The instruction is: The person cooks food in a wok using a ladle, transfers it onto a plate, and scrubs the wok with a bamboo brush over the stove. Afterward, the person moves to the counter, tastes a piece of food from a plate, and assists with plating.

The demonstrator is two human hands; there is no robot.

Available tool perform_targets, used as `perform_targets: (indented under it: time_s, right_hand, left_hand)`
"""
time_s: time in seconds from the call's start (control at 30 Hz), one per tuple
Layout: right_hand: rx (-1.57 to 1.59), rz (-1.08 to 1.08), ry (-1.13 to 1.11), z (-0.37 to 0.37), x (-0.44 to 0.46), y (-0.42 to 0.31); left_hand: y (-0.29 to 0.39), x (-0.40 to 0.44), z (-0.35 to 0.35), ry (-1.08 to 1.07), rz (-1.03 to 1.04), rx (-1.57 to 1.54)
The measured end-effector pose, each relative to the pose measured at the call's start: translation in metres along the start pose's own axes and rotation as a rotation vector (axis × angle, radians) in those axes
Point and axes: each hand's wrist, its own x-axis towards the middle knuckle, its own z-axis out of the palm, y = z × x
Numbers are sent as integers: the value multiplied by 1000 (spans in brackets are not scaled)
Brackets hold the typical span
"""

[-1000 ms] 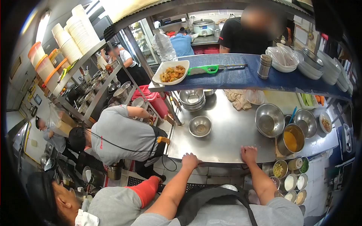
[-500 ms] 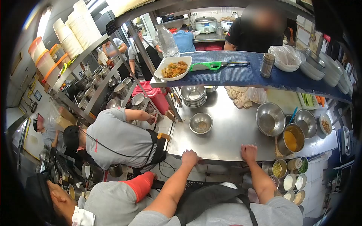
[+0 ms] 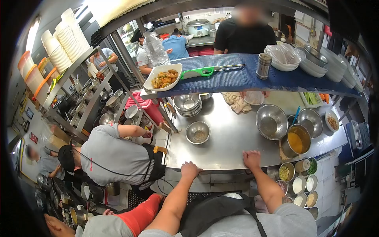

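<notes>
My left hand (image 3: 191,170) rests on the front edge of the steel table (image 3: 229,148), holding nothing, its fingers loosely bent and a little apart. Farther right along that edge lies my right hand (image 3: 252,159), also without anything in it, fingers lightly bent on the metal. Beyond my left hand stands a small steel bowl (image 3: 197,133) with a little something in its bottom. A large steel bowl (image 3: 272,122) is past my right hand. Beside it is a pot of orange-yellow liquid (image 3: 297,141), with another steel bowl (image 3: 310,122) behind.
A blue-topped shelf (image 3: 233,75) crosses above the table, bearing a dish of food (image 3: 164,78), a green-handled tool (image 3: 205,72) and a shaker (image 3: 263,66). Ingredient tins (image 3: 299,184) stand at lower right. A co-worker in grey (image 3: 114,154) bends close on the left; a red sleeve (image 3: 140,211) is nearer.
The whole view has shifted, so table and shelf sit farther left. Both my hands stay on the table edge. The nearer co-worker at lower left has moved lower, the head mostly leaving view.
</notes>
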Motion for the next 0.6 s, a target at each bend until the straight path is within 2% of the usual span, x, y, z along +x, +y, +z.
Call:
perform_targets:
  time_s: [0.23,0.43,0.6]
  right_hand:
    - [-15,-31,46,7,-1,5]
    - [12,-17,-10,0,-1,0]
    - [52,-40,80,10,1,4]
  left_hand:
    - [-1,1,2,11,4,-8]
    - [-7,0,4,22,40,-3]
    - [0,-6,-12,-22,15,-12]
